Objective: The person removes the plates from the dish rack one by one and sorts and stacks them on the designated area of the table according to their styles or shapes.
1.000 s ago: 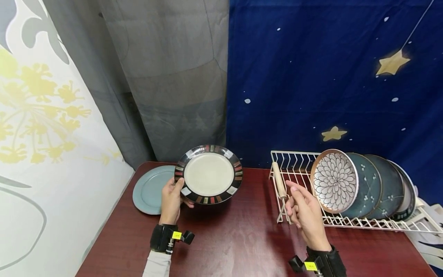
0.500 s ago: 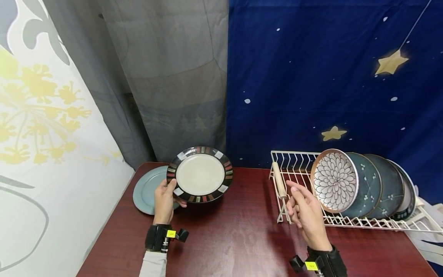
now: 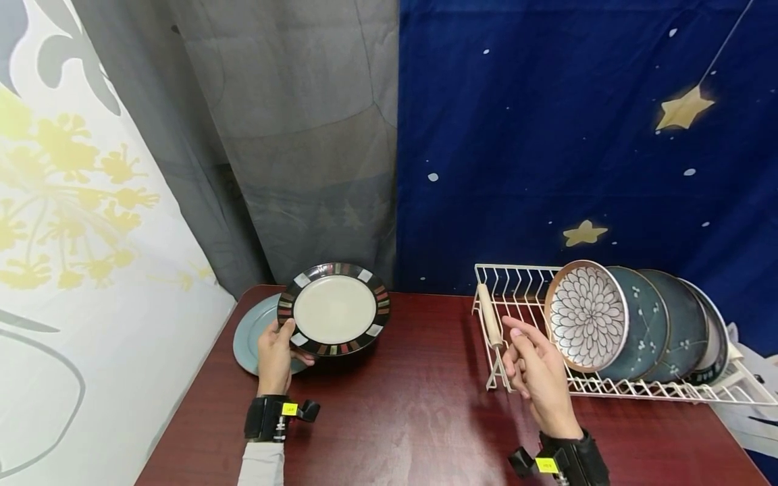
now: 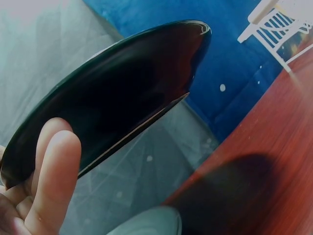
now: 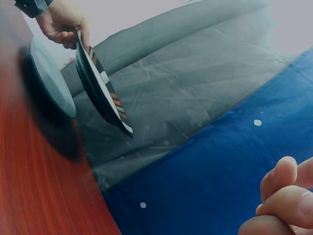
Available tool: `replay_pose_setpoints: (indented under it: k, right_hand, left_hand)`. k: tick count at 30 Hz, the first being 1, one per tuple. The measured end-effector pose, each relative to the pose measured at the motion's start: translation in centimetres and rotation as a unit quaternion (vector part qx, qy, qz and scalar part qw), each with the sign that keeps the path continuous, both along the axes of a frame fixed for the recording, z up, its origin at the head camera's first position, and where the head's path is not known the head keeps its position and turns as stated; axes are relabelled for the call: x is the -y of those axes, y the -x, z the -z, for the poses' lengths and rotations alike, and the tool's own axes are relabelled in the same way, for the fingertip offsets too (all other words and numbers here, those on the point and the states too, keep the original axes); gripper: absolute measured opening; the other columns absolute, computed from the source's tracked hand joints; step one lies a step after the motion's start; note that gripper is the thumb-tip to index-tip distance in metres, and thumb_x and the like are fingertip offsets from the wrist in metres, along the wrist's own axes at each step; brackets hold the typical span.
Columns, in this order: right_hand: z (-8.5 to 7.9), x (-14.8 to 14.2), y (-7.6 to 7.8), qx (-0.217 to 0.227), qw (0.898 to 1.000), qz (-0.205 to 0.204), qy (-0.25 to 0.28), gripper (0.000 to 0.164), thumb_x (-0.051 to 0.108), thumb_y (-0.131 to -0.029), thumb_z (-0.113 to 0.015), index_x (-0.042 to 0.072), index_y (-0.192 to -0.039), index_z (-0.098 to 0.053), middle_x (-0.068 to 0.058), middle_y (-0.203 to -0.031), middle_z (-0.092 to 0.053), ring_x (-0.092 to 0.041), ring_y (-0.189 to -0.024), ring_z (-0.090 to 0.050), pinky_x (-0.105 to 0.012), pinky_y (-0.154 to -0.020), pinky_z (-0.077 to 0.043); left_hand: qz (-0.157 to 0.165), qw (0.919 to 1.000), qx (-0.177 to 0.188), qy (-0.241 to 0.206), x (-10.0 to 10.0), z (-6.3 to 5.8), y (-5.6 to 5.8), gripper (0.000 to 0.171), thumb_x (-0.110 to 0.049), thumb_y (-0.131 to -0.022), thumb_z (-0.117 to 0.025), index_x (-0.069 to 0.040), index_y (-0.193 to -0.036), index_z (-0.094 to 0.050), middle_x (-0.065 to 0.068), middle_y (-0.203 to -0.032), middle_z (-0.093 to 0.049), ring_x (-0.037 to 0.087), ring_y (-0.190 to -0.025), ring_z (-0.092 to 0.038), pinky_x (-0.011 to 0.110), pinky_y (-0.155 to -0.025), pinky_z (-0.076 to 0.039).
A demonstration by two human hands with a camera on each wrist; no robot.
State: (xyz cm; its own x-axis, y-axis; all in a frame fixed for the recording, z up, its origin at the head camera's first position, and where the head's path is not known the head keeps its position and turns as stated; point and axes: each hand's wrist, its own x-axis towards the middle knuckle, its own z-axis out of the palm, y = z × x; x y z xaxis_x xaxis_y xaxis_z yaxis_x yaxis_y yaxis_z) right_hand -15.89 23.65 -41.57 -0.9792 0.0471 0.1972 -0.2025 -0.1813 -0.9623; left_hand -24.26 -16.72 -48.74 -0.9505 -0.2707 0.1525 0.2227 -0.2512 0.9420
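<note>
A plate (image 3: 334, 309) with a cream middle and a dark rim of coloured blocks is held in the air by my left hand (image 3: 275, 358). The thumb lies on the rim, and the fingers support the dark underside (image 4: 117, 93). Below it, a pale blue plate (image 3: 246, 337) lies on the table, partly covered by the held plate and the hand. My right hand (image 3: 537, 378) hovers at the front left of the white wire dish rack (image 3: 516, 270), near its wooden handle (image 3: 489, 316). Its fingers are loosely bent and hold nothing.
Toward the rack's right side stand a flower-patterned bowl or plate (image 3: 586, 317), dark teal plates (image 3: 638, 324) and another dark-rimmed dish (image 3: 717, 337). Grey and blue cloths (image 3: 456, 135) hang behind the reddish-brown table (image 3: 413, 418). A white patterned wall panel (image 3: 91, 324) borders the left.
My left hand has moved left with the dark-rimmed plate, which now covers more of the pale blue plate. My right hand has stayed in place.
</note>
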Motion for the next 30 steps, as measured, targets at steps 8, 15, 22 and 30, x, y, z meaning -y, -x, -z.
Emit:
replay_pose_setpoints:
  k: [8,15,22,30]
  right_hand:
    - [-0.1,-0.1,0.0,-0.004,1.0,-0.003,0.006,0.039,0.019,-0.099,-0.042,-0.003,-0.131,-0.041,-0.003,-0.057,-0.047,-0.009,-0.034,-0.033,-0.035,-0.025,-0.012]
    - [-0.1,-0.3,-0.1,-0.002,1.0,0.003,-0.002,0.039,0.019,-0.098,-0.043,-0.002,-0.131,-0.041,-0.003,-0.057,-0.047,-0.008,-0.034,-0.034,-0.035,-0.024,-0.013]
    - [-0.1,-0.4,-0.1,-0.005,1.0,0.001,0.0,0.039,0.019,-0.098,-0.043,-0.003,-0.131,-0.041,-0.002,-0.056,-0.046,-0.008,-0.033,-0.032,-0.035,-0.025,-0.013]
    - [-0.1,-0.5,-0.1,-0.003,1.0,0.002,-0.002,0.04,0.019,-0.098,-0.043,-0.002,-0.132,-0.04,-0.003,-0.057,-0.047,-0.009,-0.034,-0.033,-0.035,-0.024,-0.014]
  left_hand:
    - [-0.019,0.9997,0.013,0.011,0.8,0.6,0.0,0.027,-0.016,-0.096,-0.047,0.008,-0.108,-0.051,0.015,-0.063,-0.063,0.032,-0.034,-0.054,0.051,-0.034,-0.044]
    - [-0.011,0.9995,0.029,0.007,1.6,0.6,-0.5,0.027,-0.013,-0.097,-0.044,0.011,-0.111,-0.048,0.014,-0.067,-0.063,0.032,-0.036,-0.055,0.05,-0.036,-0.046]
    - [-0.023,0.9988,0.03,0.03,2.1,0.0,-1.3,0.029,-0.01,-0.097,-0.043,0.013,-0.113,-0.046,0.021,-0.074,-0.062,0.033,-0.039,-0.057,0.05,-0.04,-0.048]
    - [-0.053,0.9967,0.05,0.035,3.6,1.7,-0.7,0.03,-0.016,-0.098,-0.044,0.01,-0.114,-0.046,0.023,-0.088,-0.058,0.034,-0.039,-0.057,0.049,-0.041,-0.049]
